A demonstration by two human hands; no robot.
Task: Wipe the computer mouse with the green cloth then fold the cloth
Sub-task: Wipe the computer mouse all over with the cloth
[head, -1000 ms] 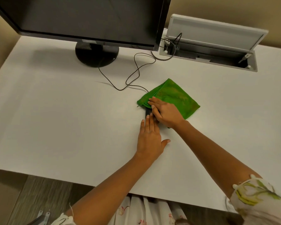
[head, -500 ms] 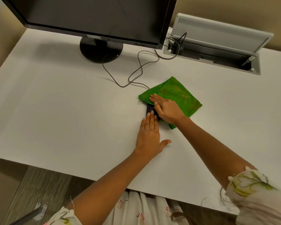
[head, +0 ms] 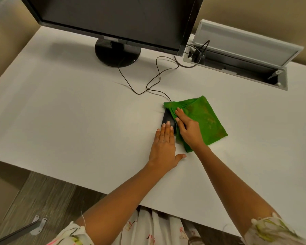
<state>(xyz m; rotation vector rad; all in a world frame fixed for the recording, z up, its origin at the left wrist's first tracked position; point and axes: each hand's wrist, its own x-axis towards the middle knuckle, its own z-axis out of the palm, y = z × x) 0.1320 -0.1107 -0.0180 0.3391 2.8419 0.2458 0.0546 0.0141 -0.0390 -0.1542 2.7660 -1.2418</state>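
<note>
Right in front of the monitor (head: 113, 20), the left hand (head: 164, 145) lies flat and open, fingertips on the black mouse (head: 168, 119). Right hand (head: 188, 129) presses open-palmed on the green cloth (head: 201, 121) against the mouse's side.

an office: monitor (head: 113, 20) on white desk (head: 78, 121) with cable hatch (head: 245, 55).

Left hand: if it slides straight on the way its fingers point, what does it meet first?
The black mouse: the left hand lies flat, fingertips already at its near end. Beyond that comes the green cloth edge.
</note>
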